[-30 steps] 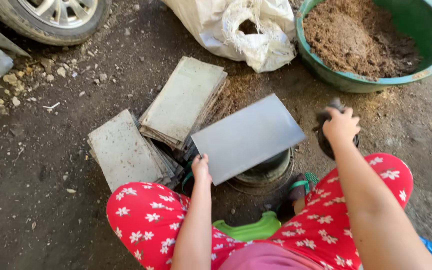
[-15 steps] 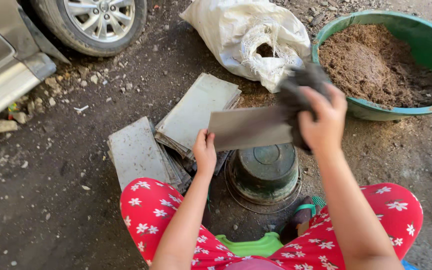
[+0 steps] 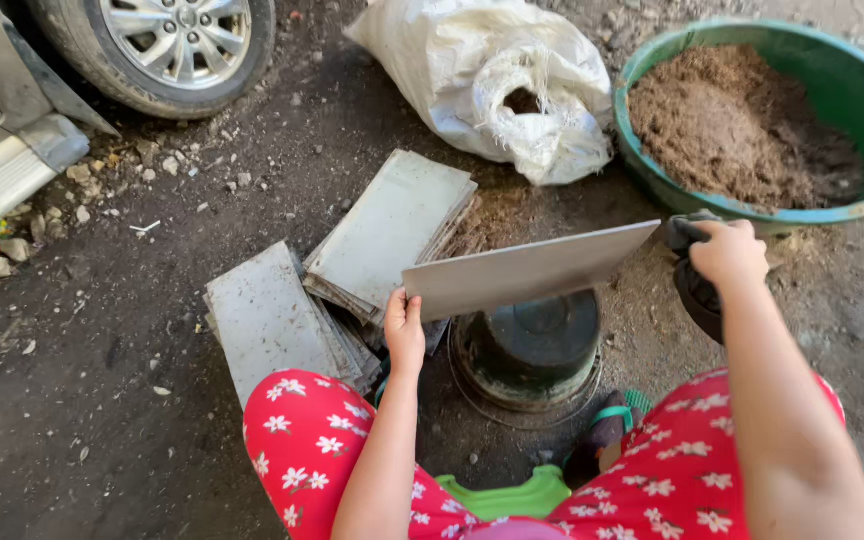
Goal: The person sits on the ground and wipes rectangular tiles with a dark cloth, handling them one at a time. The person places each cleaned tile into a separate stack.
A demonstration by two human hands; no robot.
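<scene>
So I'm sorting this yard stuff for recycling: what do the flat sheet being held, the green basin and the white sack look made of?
The flat sheet looks like dull grey metal: thin, rigid, straight-edged, though fibre board is possible. The green basin looks like moulded plastic, smooth with a rolled rim. The white sack looks like woven plastic, with frayed threads at its opening.

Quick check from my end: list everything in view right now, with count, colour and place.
Flat grey tile: one, held tilted over the pot.
Grey tile stacks: two, ground, left of centre.
Dark round pot: one, between the knees.
Green basin of brown soil: one, top right.
White woven sack: one, top centre.
Car wheel: one, top left.
Dark cloth: one, at right hand.
Left hand: grip on tile's lower edge.
Right hand: at tile's right end.
</scene>
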